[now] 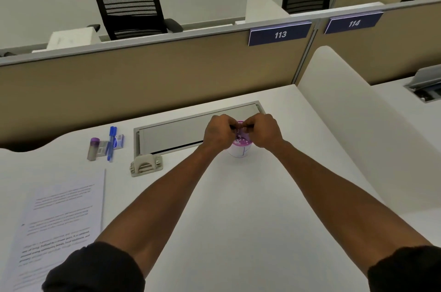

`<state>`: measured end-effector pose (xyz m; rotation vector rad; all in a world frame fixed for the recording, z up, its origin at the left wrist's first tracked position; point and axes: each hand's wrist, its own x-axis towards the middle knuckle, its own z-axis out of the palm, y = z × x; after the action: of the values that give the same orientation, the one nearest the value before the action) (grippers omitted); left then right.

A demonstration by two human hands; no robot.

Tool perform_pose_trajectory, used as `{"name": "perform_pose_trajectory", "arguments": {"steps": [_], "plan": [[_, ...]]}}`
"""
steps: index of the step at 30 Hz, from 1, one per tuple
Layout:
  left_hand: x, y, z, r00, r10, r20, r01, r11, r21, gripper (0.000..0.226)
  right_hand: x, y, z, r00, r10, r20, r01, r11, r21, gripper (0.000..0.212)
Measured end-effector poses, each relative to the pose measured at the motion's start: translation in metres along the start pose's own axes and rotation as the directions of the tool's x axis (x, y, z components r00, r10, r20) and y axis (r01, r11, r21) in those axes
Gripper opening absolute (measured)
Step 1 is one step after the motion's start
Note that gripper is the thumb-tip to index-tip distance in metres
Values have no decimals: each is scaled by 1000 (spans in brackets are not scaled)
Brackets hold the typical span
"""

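Standing by this desk [238, 208], I am watching a person stretching both bare forearms straight out toward 12 o'clock, where a small white cup [239, 152] with a purple rim is sitting on the tabletop, just at the near edge of a long grey cable flap [176, 131]. The left hand [218, 133] and the right hand [262, 131] are meeting directly over the cup's mouth, knuckles up, fingers curled in tight, and the fingertips are pinching a small dark item [232, 127] between them; what it is I cannot tell, since the fingers are covering most of it. The cup is standing upright beneath the hands, its lower part showing between the wrists. Over at 10 o'clock, blue pens [111, 142] are lying beside a grey tube with a purple cap [93, 148], and a beige desk tool [146, 164] is resting just nearer, at the flap's corner. Printed sheets [59, 227] are lying at 8 o'clock. Beyond the flap a tan partition [143, 76] is carrying a sign reading 113 [279, 34] at 1 o'clock, with a black mesh chair [128, 2] standing behind it at 11 o'clock.
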<state>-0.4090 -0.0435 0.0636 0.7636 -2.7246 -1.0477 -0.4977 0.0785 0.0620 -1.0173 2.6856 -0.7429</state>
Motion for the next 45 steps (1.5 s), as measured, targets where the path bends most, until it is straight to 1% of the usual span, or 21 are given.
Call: {"name": "perform_pose_trajectory", "arguments": {"steps": [3, 8, 10, 14, 16, 19, 22, 25, 26, 27, 28, 29, 30, 31, 32, 34, 36, 38, 39, 42, 45], "plan": [[0, -2, 1, 1000, 12, -16, -12, 1000, 7, 18, -2, 0, 0, 999, -30, -20, 29, 998, -52, 25], [-5, -4, 4, 999, 12, -41, -12, 1000, -5, 16, -5, -3, 1, 996, -19, -90, 12, 997, -78, 21], [-6, -6, 3, 999, 12, -49, -12, 1000, -6, 17, -5, -3, 2, 997, -22, -70, 15, 994, -104, 23], [-10, -6, 2, 996, 42, -74, -43, 999, -14, 20, -4, -4, 2, 998, -54, 36, 59, 986, -157, 27], [-11, -6, 2, 994, 49, -98, -55, 997, -52, 19, -5, -5, 2, 998, -55, 24, 58, 987, -153, 26], [-16, -8, 3, 989, 47, -139, -62, 992, -111, 16, -6, -6, 5, 996, -6, -85, -3, 995, -104, 24], [-24, -10, 1, 976, 24, -218, -73, 973, -220, 13, -8, -7, 6, 993, -4, -121, -3, 998, -55, 24], [-42, -18, -3, 942, -61, -331, -79, 915, -395, 8, -17, -6, 1, 985, 15, -174, 5, 993, 114, 21], [-52, -24, -3, 930, -107, -352, -67, 892, -447, 8, -23, -4, 0, 975, 78, -208, -28, 972, 232, 19], [-65, -33, -3, 920, -154, -359, -44, 873, -487, 8, -31, 0, 0, 960, 176, -218, -82, 921, 381, 16], [-81, -43, -1, 914, -199, -354, -15, 855, -518, 9, -41, 4, 2, 941, 284, -186, -143, 829, 541, 13], [-99, -54, 2, 910, -244, -337, 21, 836, -549, 9, -52, 9, 6, 920, 374, -118, -199, 703, 683, 10], [-118, -67, 6, 905, -290, -310, 63, 814, -578, 10, -64, 14, 13, 903, 428, -37, -242, 579, 778, 5], [-139, -79, 11, 898, -341, -278, 115, 792, -600, 10, -76, 18, 21, 891, 452, 32, -280, 494, 823, 5], [-160, -91, 15, 885, -395, -245, 175, 770, -613, 11, -86, 22, 31, 881, 466, 81, -321, 462, 827, 9], [-199, -111, 23, 854, -485, -187, 278, 730, -624, 13, -99, 27, 50, 855, 505, 122, -400, 489, 775, 10], [-232, -125, 27, 839, -521, -159, 332, 720, -610, 15, -101, 30, 65, 851, 523, 56, -428, 626, 652, 6], [-259, -134, 28, 825, -546, -147, 370, 717, -591, 18, -100, 30, 74, 888, 459, -32, -390, 787, 478, 10], [-270, -138, 28, 816, -558, -152, 383, 718, -581, 19, -99, 29, 78, 905, 423, -56, -365, 835, 412, 14], [-291, -147, 24, 792, -573, -212, 404, 752, -521, 17, -95, 24, 86, 928, 360, -101, -315, 899, 305, 20], [-300, -156, 18, 775, -566, -281, 391, 778, -491, 15, -91, 22, 92, 946, 304, -108, -286, 945, 155, 16]]}}
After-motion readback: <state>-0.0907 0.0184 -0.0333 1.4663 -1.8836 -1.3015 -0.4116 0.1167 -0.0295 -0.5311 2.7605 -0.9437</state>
